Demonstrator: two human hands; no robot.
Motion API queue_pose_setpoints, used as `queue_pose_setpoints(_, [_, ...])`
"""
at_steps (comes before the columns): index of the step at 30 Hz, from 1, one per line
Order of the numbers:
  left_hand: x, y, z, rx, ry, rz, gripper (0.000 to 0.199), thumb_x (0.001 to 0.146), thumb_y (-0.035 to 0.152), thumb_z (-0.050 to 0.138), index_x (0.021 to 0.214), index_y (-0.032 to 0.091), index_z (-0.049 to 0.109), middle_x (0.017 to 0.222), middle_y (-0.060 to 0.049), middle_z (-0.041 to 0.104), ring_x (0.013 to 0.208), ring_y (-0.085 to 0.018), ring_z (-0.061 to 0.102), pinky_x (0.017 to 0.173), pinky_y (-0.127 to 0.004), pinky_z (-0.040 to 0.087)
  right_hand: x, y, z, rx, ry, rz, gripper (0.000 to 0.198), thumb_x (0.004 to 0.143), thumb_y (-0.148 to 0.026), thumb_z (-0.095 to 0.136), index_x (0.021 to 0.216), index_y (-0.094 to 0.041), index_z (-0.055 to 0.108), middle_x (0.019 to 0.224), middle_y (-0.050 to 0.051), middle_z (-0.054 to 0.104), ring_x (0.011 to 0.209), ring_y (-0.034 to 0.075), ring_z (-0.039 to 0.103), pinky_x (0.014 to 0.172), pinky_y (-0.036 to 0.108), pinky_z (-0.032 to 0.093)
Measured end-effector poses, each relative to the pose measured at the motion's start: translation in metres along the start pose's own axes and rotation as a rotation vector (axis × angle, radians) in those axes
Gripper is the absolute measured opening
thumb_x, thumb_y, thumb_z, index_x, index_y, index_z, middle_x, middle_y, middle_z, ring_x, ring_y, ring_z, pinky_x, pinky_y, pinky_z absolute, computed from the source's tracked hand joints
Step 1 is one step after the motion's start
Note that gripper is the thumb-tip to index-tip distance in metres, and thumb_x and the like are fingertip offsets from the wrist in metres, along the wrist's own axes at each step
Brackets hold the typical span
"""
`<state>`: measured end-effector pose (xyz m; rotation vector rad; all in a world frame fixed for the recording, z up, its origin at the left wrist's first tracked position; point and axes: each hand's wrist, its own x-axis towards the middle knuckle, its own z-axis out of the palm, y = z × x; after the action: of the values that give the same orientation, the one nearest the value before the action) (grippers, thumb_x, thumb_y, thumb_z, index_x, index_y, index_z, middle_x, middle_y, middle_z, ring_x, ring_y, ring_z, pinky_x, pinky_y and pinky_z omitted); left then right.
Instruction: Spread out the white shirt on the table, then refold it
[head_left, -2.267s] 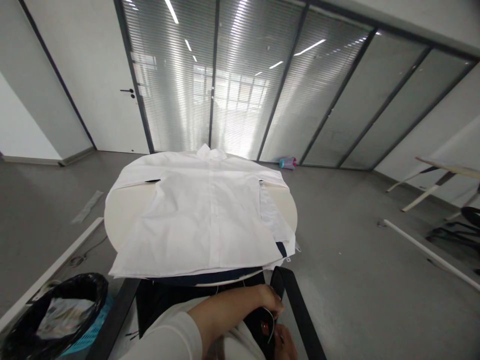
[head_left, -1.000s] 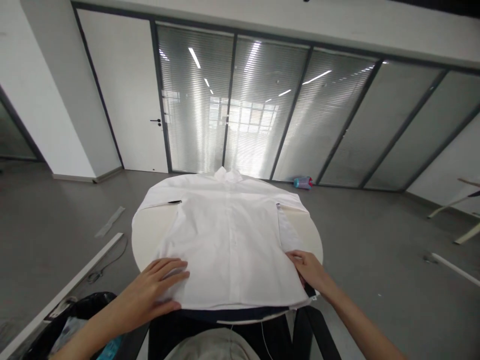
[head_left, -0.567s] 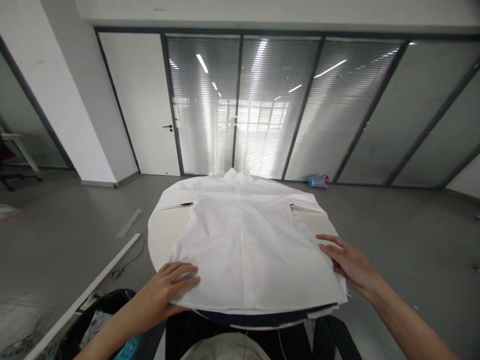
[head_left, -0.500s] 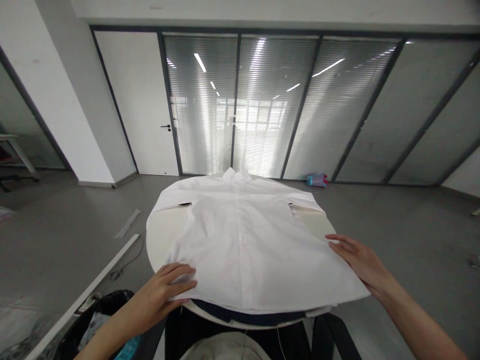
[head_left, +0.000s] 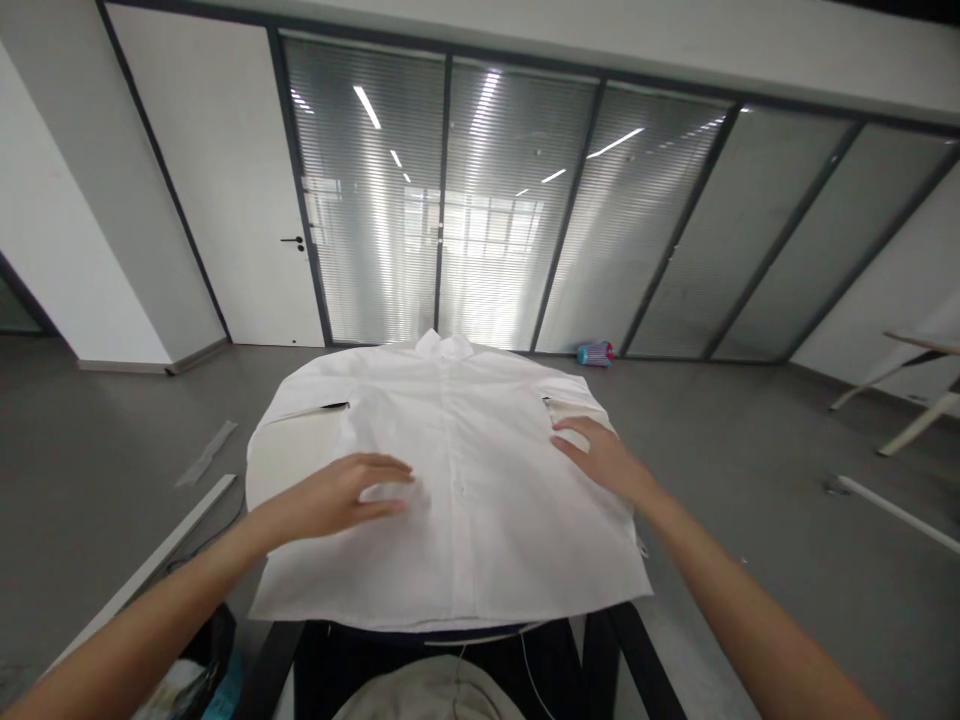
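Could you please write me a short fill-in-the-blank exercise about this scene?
1. Both hands lie flat on a shirt whose colour is ____.
2. The shirt is spread over a table whose top is ____ in shape.
3. The shirt's collar points ____ from the person.
4. The left hand and the right hand rest with fingers ____, not gripping.

Missing words: white; round; away; open

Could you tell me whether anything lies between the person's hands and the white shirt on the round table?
Nothing visible does: the left hand and right hand both lie flat directly on the white shirt.
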<state>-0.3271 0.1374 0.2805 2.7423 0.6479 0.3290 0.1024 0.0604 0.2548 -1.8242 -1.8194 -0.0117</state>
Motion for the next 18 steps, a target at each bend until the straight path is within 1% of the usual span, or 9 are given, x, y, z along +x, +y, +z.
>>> queue_pose_setpoints(2, [0.061, -0.015, 0.004, 0.060, 0.035, 0.068, 0.048, 0.098, 0.058, 0.047, 0.132, 0.028, 0.064, 0.144, -0.007, 0.056, 0.129, -0.025, 0.056, 0.110, -0.039, 0.043, 0.049, -0.025, 0.023, -0.025, -0.056, -0.090, 0.056, 0.095, -0.062, 0.041, 0.125, -0.022, 0.065, 0.140, 0.011, 0.058, 0.135, 0.028, 0.048, 0.117, 0.043, 0.032])
queue_pose_setpoints(4, [0.118, -0.039, 0.016, 0.177, 0.051, 0.046, 0.053, 0.099, 0.058, 0.045, 0.136, 0.025, 0.061, 0.152, -0.010, 0.048, 0.137, -0.030, 0.048, 0.115, -0.044, 0.037, 0.091, -0.045, 0.049, -0.101, -0.171, -0.051, 0.064, 0.095, -0.068, 0.038, 0.138, -0.025, 0.057, 0.153, 0.009, 0.046, 0.145, 0.030, 0.034, 0.121, 0.047, 0.023])
queue_pose_setpoints(6, [0.159, -0.068, 0.032, 0.285, 0.099, -0.100, 0.058, 0.098, 0.060, 0.046, 0.143, 0.025, 0.054, 0.158, -0.010, 0.038, 0.146, -0.037, 0.033, 0.118, -0.055, 0.027, 0.118, -0.055, 0.071, -0.148, -0.255, -0.014, 0.068, 0.095, -0.069, 0.036, 0.148, -0.028, 0.046, 0.160, 0.006, 0.035, 0.150, 0.032, 0.021, 0.120, 0.052, 0.016])
queue_pose_setpoints(8, [0.180, -0.094, 0.049, 0.303, 0.100, -0.276, 0.061, 0.098, 0.062, 0.040, 0.149, 0.028, 0.047, 0.159, -0.010, 0.036, 0.149, -0.039, 0.025, 0.118, -0.062, 0.020, 0.129, -0.051, 0.087, -0.169, -0.299, 0.002, 0.067, 0.096, -0.068, 0.034, 0.153, -0.032, 0.038, 0.164, 0.003, 0.027, 0.152, 0.032, 0.014, 0.120, 0.055, 0.013])
queue_pose_setpoints(10, [0.182, -0.116, 0.065, 0.280, 0.055, -0.396, 0.065, 0.099, 0.064, 0.033, 0.153, 0.028, 0.041, 0.160, -0.010, 0.033, 0.149, -0.040, 0.023, 0.117, -0.064, 0.018, 0.129, -0.034, 0.098, -0.186, -0.334, 0.024, 0.065, 0.098, -0.066, 0.030, 0.154, -0.034, 0.035, 0.164, 0.003, 0.025, 0.151, 0.032, 0.016, 0.119, 0.056, 0.012])
queue_pose_setpoints(13, [0.164, -0.144, 0.075, 0.276, 0.012, -0.420, 0.071, 0.098, 0.066, 0.029, 0.155, 0.025, 0.035, 0.162, -0.012, 0.027, 0.150, -0.038, 0.022, 0.119, -0.058, 0.018, 0.120, 0.002, 0.108, -0.252, -0.410, 0.073, 0.069, 0.099, -0.065, 0.023, 0.157, -0.028, 0.032, 0.164, 0.008, 0.024, 0.152, 0.029, 0.019, 0.121, 0.053, 0.011])
queue_pose_setpoints(14, [0.155, -0.153, 0.073, 0.278, 0.006, -0.404, 0.072, 0.097, 0.066, 0.032, 0.155, 0.024, 0.036, 0.162, -0.013, 0.028, 0.150, -0.037, 0.023, 0.120, -0.054, 0.019, 0.117, 0.014, 0.109, -0.282, -0.430, 0.077, 0.071, 0.099, -0.064, 0.021, 0.157, -0.024, 0.031, 0.165, 0.010, 0.021, 0.152, 0.028, 0.018, 0.122, 0.050, 0.010])
queue_pose_setpoints(16, [0.136, -0.174, 0.058, 0.237, -0.023, -0.366, 0.076, 0.091, 0.068, 0.043, 0.151, 0.022, 0.044, 0.159, -0.013, 0.034, 0.147, -0.034, 0.031, 0.119, -0.048, 0.024, 0.113, 0.036, 0.108, -0.323, -0.443, 0.049, 0.074, 0.100, -0.062, 0.023, 0.158, -0.016, 0.030, 0.165, 0.013, 0.019, 0.153, 0.026, 0.015, 0.123, 0.045, 0.012])
queue_pose_setpoints(18, [0.118, -0.197, 0.031, 0.109, -0.047, -0.345, 0.078, 0.081, 0.070, 0.055, 0.140, 0.019, 0.057, 0.148, -0.013, 0.052, 0.136, -0.033, 0.049, 0.114, -0.042, 0.037, 0.116, 0.054, 0.101, -0.298, -0.414, -0.009, 0.072, 0.099, -0.061, 0.029, 0.152, -0.014, 0.043, 0.161, 0.014, 0.030, 0.150, 0.027, 0.026, 0.122, 0.043, 0.020])
